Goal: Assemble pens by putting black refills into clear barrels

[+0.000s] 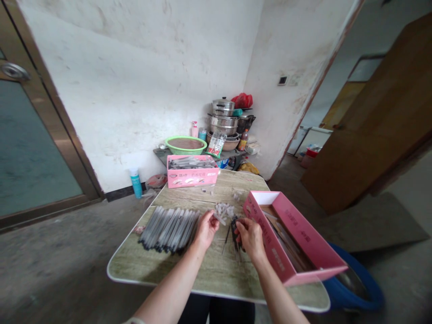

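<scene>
My left hand [206,228] is closed in a pinch on a translucent pen barrel [220,218], which points toward a heap of small whitish plastic pieces [225,209]. Bent over a bunch of thin black pen parts [234,234], my right hand [250,236] has its fingertips closed among them. Whatever those fingertips grip is too small to make out. To the left of my left hand lies a row of translucent pens [170,228] with dark ends toward me. One slim dark stick [226,240] lies between my hands.
An open pink box [317,238] with long thin items stands right of my right hand. Another pink box [193,176], filled with pens, sits at the table's [148,270] far edge. Behind are a green basin [185,151] and stacked pots [223,119]; a blue tub [369,288] stands right.
</scene>
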Demonstrator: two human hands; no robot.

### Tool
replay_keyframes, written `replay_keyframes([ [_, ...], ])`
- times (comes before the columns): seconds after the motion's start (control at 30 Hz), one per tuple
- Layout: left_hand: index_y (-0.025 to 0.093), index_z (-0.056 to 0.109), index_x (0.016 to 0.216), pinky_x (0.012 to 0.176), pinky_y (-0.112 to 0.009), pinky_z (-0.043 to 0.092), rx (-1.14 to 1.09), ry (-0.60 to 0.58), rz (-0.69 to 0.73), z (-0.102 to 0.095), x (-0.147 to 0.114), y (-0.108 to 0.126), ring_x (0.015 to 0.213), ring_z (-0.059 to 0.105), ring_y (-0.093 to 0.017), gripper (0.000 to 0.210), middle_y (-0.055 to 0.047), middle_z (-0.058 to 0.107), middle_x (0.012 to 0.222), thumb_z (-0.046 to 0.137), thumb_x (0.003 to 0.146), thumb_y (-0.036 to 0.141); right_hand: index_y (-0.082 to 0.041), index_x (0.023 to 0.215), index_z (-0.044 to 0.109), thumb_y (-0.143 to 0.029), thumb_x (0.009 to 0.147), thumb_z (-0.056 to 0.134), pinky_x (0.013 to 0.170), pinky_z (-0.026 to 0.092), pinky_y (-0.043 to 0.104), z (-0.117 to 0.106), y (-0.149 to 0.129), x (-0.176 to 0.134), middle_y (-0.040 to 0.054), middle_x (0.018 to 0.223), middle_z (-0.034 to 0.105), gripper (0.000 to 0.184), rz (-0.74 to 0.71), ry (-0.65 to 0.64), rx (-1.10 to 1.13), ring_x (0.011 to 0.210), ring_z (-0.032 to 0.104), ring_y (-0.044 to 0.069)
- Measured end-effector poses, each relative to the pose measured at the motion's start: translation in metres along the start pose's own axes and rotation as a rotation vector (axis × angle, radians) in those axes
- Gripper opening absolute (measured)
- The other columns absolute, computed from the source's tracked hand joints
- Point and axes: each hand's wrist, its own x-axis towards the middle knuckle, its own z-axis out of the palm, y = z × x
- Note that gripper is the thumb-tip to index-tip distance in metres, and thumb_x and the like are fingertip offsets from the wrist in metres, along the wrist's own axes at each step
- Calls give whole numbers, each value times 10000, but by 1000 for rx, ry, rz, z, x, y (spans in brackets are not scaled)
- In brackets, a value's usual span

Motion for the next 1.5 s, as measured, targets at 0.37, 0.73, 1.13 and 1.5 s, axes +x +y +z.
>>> replay_keyframes([
  [0.37,141,570,713,374,-152,332,9,16,15,0,0,-1,414,518,-56,281,36,594,555,789,640,303,-131,891,688,-194,833,593,799,466,318,40,3,73,206,944,715,128,61,-5,-474,979,669,283],
  [0.73,144,555,685,368,-154,315,30,18,46,4,-1,-1,399,492,-49,316,37,583,550,798,633,338,-138,933,605,-269,856,526,533,465,228,26,5,59,66,671,694,171,-6,34,-169,582,667,179],
  [1.13,150,550,707,379,-169,318,74,-33,64,1,-1,-4,410,509,-67,319,37,581,544,780,676,369,-184,870,577,-410,777,684,453,456,233,22,9,-23,-19,653,622,267,-7,254,679,521,589,150],
  [1.5,138,598,776,411,-173,346,-81,42,81,0,3,5,459,539,-84,335,16,619,573,828,606,311,-175,740,728,-190,794,502,598,438,252,25,9,-32,79,697,728,233,-138,-13,-225,657,681,221],
])
